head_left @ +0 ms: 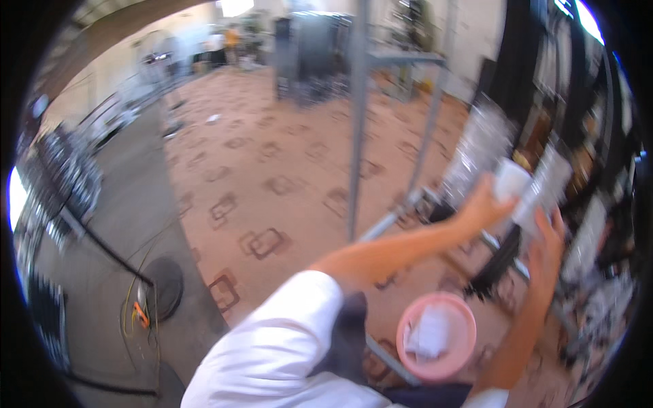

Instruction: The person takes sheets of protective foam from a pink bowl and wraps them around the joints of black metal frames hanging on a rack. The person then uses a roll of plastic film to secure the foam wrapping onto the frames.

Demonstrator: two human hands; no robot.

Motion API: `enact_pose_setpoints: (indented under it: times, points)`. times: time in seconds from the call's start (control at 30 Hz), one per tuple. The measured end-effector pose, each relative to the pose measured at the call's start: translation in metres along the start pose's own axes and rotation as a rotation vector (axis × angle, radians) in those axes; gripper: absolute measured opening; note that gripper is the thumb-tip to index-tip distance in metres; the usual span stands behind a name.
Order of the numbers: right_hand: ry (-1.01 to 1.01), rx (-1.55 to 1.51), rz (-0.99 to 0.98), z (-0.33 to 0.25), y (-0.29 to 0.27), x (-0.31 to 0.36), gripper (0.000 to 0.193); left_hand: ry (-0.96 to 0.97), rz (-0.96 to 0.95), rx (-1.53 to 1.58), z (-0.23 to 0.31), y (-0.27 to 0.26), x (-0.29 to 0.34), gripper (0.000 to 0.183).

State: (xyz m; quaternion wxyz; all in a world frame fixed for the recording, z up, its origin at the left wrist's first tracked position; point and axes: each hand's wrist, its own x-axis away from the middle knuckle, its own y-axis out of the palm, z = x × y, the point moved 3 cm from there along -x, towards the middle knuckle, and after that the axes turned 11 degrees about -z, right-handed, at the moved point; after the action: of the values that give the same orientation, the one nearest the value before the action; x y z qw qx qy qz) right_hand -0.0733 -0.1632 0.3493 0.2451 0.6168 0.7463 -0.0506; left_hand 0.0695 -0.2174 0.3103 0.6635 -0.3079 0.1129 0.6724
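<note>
Nearest the camera is the white fabric sleeve of the person's left arm, its folds occupying the lower centre of the view. The left hand, at the end of the outstretched arm, has its fingers clamped on a short white cylinder, located right of centre and above the carpet. The right hand is raised at the lower end of a translucent plastic-wrapped white roll, just right of the cylinder; blur is present, and whether its fingers are closed on the roll cannot be told. To the left of the cylinder stands a larger bundle in clear, shiny plastic, tilted. Below the hands, a dark, bristly object is noted. Nearer the person, a round pink plastic basin rests on the floor, containing folded white material. A slender grey metal post rises at mid-view. The pinkish-tan carpet bears brown interlocking rectangles. It borders a bare grey floor at left, where a round black base sits beside an orange item and a yellow cord.
</note>
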Motion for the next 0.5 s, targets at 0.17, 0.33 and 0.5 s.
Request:
enact_pose_setpoints:
  times: [0.17,0.33,0.5]
  points:
    - [-0.035,0.042,0.005,0.022,0.005,-0.015,0.041,-0.238,-0.215,0.536,0.012,-0.053,0.025,0.036]
    - [-0.335,0.437,0.303,0.038,0.002,-0.017,0.055,0.403,-0.307,-0.261,0.094,-0.029,0.057,0.050]
    - [-0.276,-0.474,0.046,0.045,-0.005,0.025,0.049,0.342,-0.437,-0.349,0.114,-0.007,0.047,0.053]
